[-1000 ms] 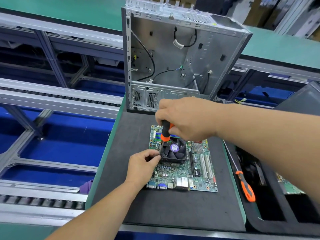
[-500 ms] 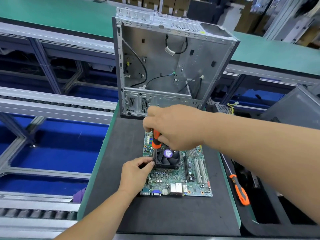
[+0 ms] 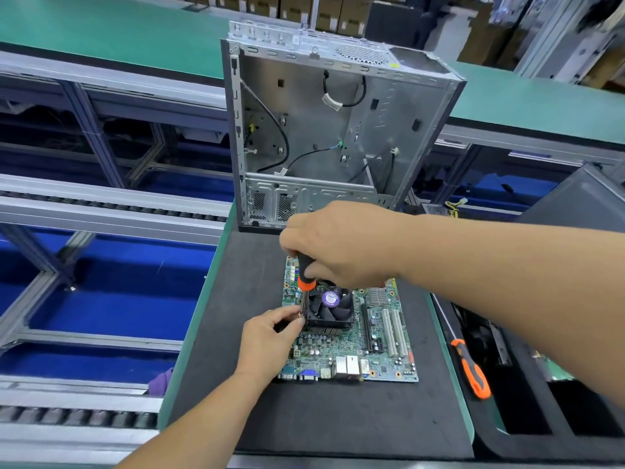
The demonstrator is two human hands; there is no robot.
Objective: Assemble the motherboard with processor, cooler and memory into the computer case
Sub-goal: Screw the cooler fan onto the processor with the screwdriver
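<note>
A green motherboard [image 3: 378,346] lies flat on the black mat [image 3: 304,421]. On it sits a black cooler [image 3: 333,308] with a fan and a purple hub label. My right hand [image 3: 341,245] grips a black and orange screwdriver [image 3: 306,275] held upright at the cooler's left corner. My left hand [image 3: 269,340] pinches the screwdriver shaft at the cooler's near left corner. The open metal computer case [image 3: 341,130] stands upright behind the board, with loose cables inside. The processor is hidden under the cooler.
A second orange and black screwdriver [image 3: 471,370] lies in a black tray [image 3: 527,431] to the right. Conveyor rails [image 3: 101,211] and blue bins run along the left. A purple cloth [image 3: 161,380] sits at the mat's left edge. A dark panel [image 3: 581,198] leans at the right.
Both hands stay at the cooler's left corner with the screwdriver. The view has shifted, so the board and case sit lower and further left in frame.
</note>
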